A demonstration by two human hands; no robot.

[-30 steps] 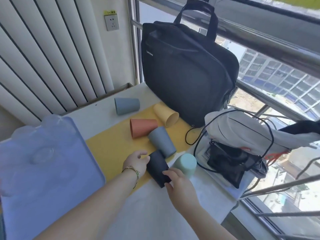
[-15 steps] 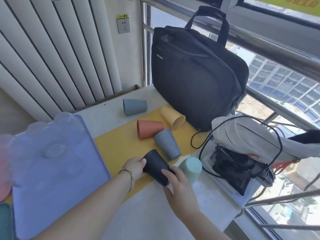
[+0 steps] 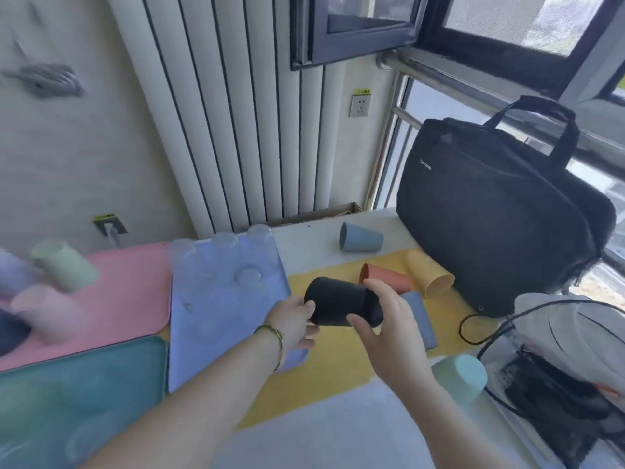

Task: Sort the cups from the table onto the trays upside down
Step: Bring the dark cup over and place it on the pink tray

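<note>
A black cup (image 3: 341,302) is held on its side in the air above the yellow mat (image 3: 324,360), between both hands. My left hand (image 3: 294,319) grips its left end and my right hand (image 3: 389,319) its right end. On the mat lie an orange cup (image 3: 389,276), a yellow cup (image 3: 431,277) and a grey-blue cup (image 3: 419,319). A light blue cup (image 3: 360,237) lies on the white table behind. A mint cup (image 3: 461,374) stands upside down at the right. Left of the mat are a lilac tray (image 3: 216,319), a pink tray (image 3: 135,292) and a teal tray (image 3: 84,384).
Blurred cups stand on the pink tray: a pale green one (image 3: 64,270), a pink one (image 3: 47,313) and a dark one (image 3: 12,333). A black laptop bag (image 3: 490,211) stands at the back right. A white bundle with black cables (image 3: 568,333) fills the right side.
Both hands have lifted the black cup off the mat and carried it left toward the lilac tray. The camera has swung left and up, bringing the pink and teal trays into view.
</note>
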